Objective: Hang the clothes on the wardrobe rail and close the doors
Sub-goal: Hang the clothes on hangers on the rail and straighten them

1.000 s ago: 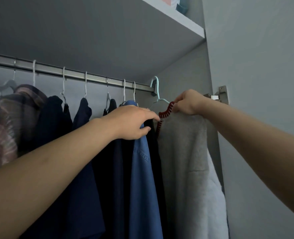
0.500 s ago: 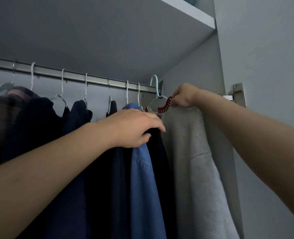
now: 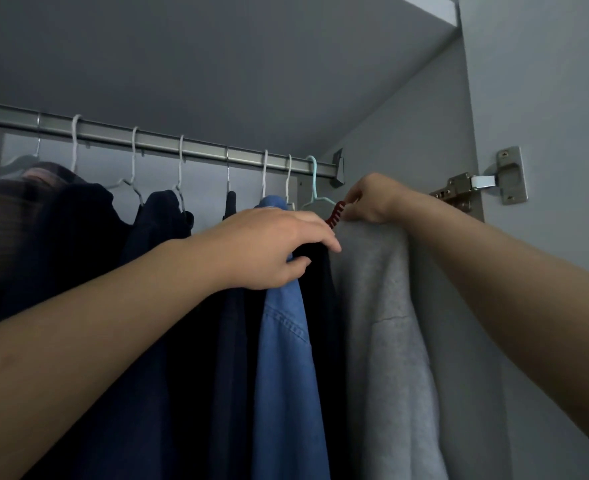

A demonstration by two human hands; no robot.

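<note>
A metal wardrobe rail (image 3: 189,152) runs from the left to a bracket at the right end. Several garments hang from it on white hangers. A grey sweatshirt (image 3: 386,323) with a red striped collar (image 3: 334,213) hangs last on the right, on a light blue hanger (image 3: 315,188) hooked over the rail. My right hand (image 3: 369,199) pinches the sweatshirt's shoulder at the collar. My left hand (image 3: 269,247) rests on the shoulders of a blue denim shirt (image 3: 286,358) and a black garment (image 3: 317,275), with fingers curled on the black fabric.
Dark navy clothes (image 3: 154,306) fill the rail's left and middle. A shelf underside (image 3: 286,64) sits above the rail. The wardrobe's right side panel (image 3: 542,98) carries a metal door hinge (image 3: 476,183) just behind my right wrist.
The view has shifted closer and a little to the left. Both hands keep their hold at the top of the garments, and the grey sweatshirt hangs slightly nearer the rail's right end.
</note>
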